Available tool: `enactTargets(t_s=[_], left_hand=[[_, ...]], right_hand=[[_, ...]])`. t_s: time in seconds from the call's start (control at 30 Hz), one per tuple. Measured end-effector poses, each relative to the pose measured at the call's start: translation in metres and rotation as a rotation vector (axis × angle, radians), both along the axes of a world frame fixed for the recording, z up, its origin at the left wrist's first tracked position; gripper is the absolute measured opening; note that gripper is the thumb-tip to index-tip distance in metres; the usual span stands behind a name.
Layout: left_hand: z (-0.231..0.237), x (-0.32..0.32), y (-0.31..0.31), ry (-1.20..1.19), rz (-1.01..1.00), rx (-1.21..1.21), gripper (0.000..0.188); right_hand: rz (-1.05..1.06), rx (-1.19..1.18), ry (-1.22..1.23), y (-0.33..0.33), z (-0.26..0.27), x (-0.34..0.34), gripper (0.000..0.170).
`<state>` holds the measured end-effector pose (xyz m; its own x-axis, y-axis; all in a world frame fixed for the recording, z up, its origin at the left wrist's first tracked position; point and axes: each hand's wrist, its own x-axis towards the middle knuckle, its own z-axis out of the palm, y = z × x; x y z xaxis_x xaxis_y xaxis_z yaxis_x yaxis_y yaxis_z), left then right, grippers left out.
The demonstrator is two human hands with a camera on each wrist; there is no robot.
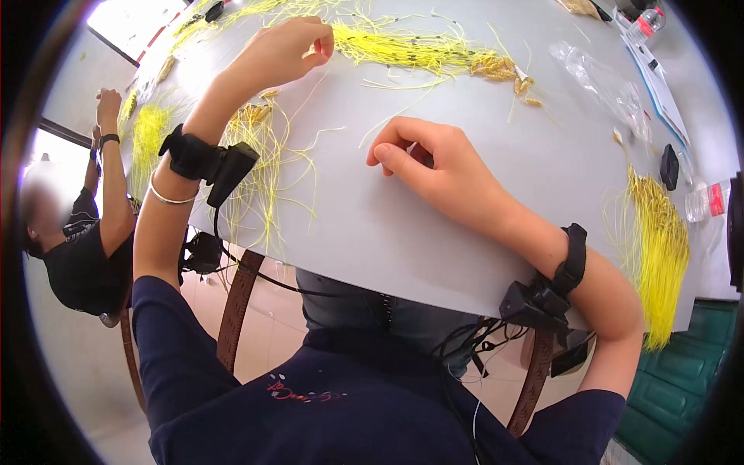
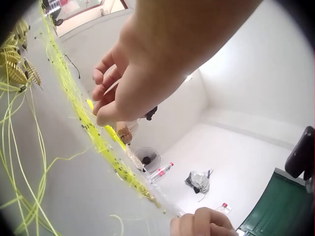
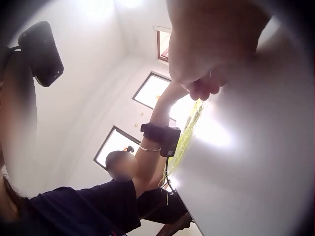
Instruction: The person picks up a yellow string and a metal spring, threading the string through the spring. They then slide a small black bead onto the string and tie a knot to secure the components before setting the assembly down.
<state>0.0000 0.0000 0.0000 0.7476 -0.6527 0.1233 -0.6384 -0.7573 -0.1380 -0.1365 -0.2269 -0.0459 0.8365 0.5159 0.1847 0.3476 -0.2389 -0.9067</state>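
In the head view my left hand (image 1: 291, 50) hovers with loosely bent fingers at the left end of a long bundle of yellow strands (image 1: 403, 48). Dark specks dot this bundle, and golden ridged pieces (image 1: 496, 68) cluster at its right end. The left wrist view shows the same hand (image 2: 123, 91) with nothing visible between thumb and fingers. My right hand (image 1: 434, 159) is low over the grey table (image 1: 387, 225), fingers loosely curled and the thumb near the index finger. No held thing shows in it.
Loose yellow strands (image 1: 267, 174) spread below my left forearm. Another yellow bundle (image 1: 659, 256) hangs over the table's right edge. Clear plastic bags (image 1: 601, 81), a clipboard (image 1: 655, 77) and bottles (image 1: 707, 201) lie at the right. Another person (image 1: 85, 240) sits at the left.
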Motion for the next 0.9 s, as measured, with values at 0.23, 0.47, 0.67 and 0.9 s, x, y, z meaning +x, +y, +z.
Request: enactTargets(t_s=[0.23, 0.47, 0.67, 0.9], left_hand=[[0.012, -0.034, -0.018, 0.130, -0.034, -0.531, 0.011], [0.008, -0.084, -0.060, 0.015, -0.221, -0.610, 0.010], [0.007, -0.084, -0.070, 0.072, -0.280, -0.597, 0.011], [0.003, -0.071, -0.071, 0.487, -0.183, -0.728, 0.014]], right_hand=[[-0.192, 0.245, -0.015, -0.003, 0.000, 0.003, 0.021], [-0.349, 0.335, -0.012, -0.004, -0.002, 0.007, 0.024], [-0.308, 0.403, 0.015, -0.007, -0.003, 0.012, 0.027], [-0.315, 0.427, 0.070, -0.014, -0.004, 0.019, 0.026]])
